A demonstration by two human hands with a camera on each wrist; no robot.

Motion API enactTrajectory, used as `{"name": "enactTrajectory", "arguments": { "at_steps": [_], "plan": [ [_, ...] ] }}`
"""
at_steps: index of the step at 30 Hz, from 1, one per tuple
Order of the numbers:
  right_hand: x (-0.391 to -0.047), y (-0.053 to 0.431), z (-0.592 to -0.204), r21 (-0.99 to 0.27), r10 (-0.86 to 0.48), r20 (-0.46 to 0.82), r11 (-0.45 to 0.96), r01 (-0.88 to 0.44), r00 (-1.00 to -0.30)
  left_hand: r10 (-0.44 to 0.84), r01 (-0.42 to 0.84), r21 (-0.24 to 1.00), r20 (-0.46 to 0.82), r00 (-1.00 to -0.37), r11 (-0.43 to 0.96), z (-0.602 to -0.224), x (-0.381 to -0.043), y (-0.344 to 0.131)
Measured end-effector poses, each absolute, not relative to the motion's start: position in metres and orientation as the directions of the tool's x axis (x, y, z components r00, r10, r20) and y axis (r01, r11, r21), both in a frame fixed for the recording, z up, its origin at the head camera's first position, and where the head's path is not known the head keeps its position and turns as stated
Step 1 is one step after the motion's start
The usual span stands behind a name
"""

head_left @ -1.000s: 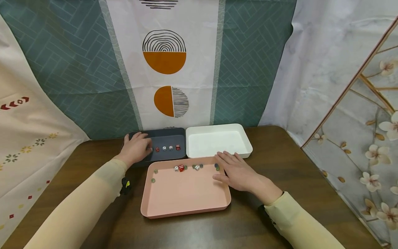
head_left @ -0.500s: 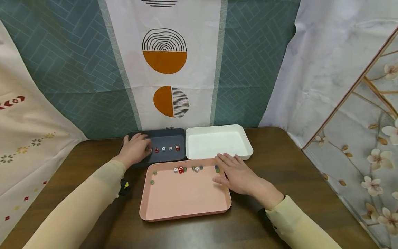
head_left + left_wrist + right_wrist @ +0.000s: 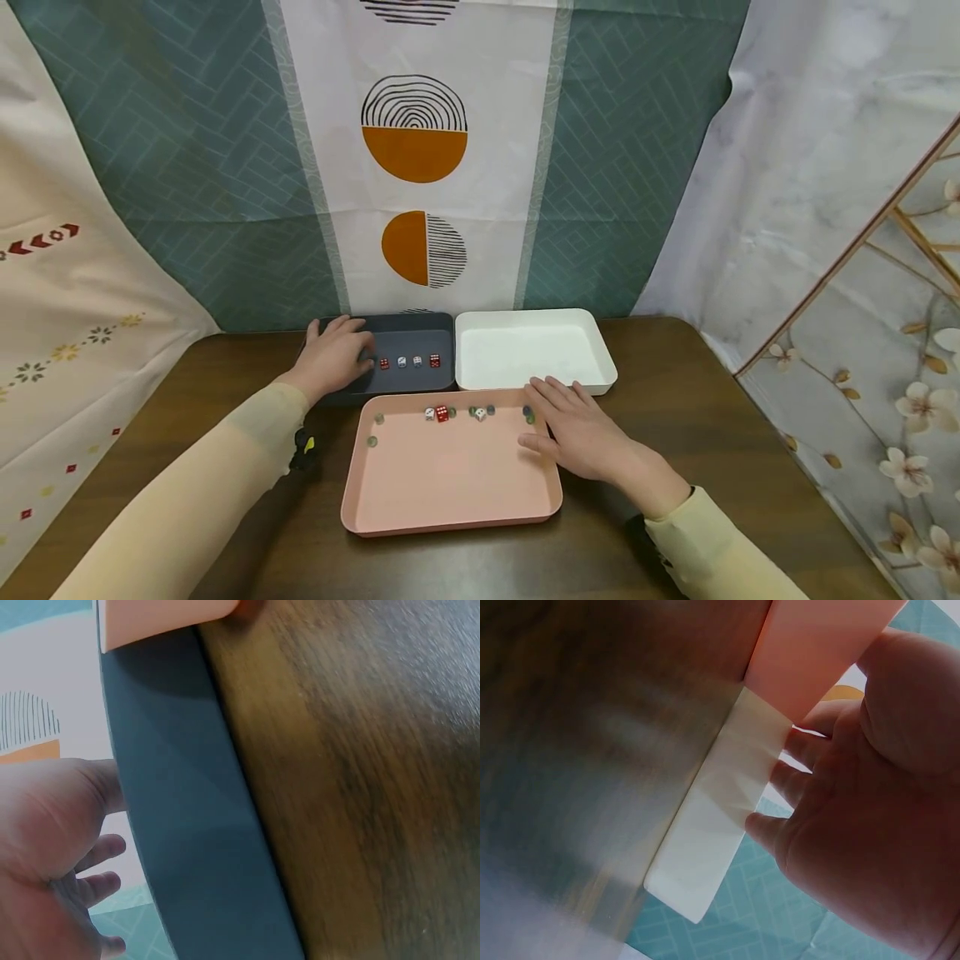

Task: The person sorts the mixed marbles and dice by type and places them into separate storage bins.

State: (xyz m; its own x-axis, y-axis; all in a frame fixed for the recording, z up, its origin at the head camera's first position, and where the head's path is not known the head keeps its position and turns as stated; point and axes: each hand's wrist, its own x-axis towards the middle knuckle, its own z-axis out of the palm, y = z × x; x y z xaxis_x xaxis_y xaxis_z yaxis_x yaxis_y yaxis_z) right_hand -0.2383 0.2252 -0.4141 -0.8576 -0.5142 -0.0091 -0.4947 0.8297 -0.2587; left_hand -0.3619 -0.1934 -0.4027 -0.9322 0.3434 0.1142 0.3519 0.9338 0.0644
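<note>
My left hand (image 3: pixel 334 357) reaches into the dark blue-grey tray (image 3: pixel 405 385), its fingertips low at the left end of a row of small dice. From left to right the dice in view are a red die (image 3: pixel 385 364), two white dice (image 3: pixel 409 362) and another red die (image 3: pixel 435 361). Whether my thumb and index finger pinch a die is hidden, also in the left wrist view. My right hand (image 3: pixel 581 429) has its fingers extended over the right side of the pink tray (image 3: pixel 450 483). The right wrist view shows that palm with nothing held.
Along the pink tray's far side lie a red die (image 3: pixel 442 413), white dice (image 3: pixel 480 414) and several small greenish and bluish round pieces (image 3: pixel 372 442). A white tray (image 3: pixel 536 350) stands right of the dark one. Behind the wooden table (image 3: pixel 660 367) hangs patterned cloth (image 3: pixel 637 167).
The head view has shifted slightly. A small piece that showed beside my left thumb earlier is now out of sight. My right hand stays over the pink tray's side.
</note>
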Motion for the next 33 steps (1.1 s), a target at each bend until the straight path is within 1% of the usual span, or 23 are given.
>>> {"name": "enactTrajectory", "arguments": {
  "at_steps": [9,14,20,28,33],
  "plan": [
    [-0.237,0.223,-0.417,-0.271,-0.530,0.026,0.812,-0.517,-0.847,0.348,0.359,0.071,0.129,-0.929,0.931,-0.396,-0.351,-0.191],
    [-0.236,0.223,-0.416,-0.268,-0.529,0.023,0.814,-0.515,-0.848,0.354,0.365,0.063,0.143,-0.924,0.929,-0.393,-0.344,-0.189],
    [-0.238,0.224,-0.416,-0.258,-0.516,0.005,0.827,-0.499,-0.857,0.379,0.397,0.065,0.189,-0.906,0.916,-0.385,-0.334,-0.187],
    [-0.234,0.224,-0.415,-0.288,-0.525,0.049,0.807,-0.515,-0.850,0.386,0.415,0.084,0.237,-0.891,0.906,-0.378,-0.315,-0.176],
    [-0.237,0.226,-0.418,-0.289,-0.529,0.055,0.803,-0.521,-0.847,0.413,0.448,0.072,0.280,-0.866,0.891,-0.374,-0.299,-0.168]
  ]
}}
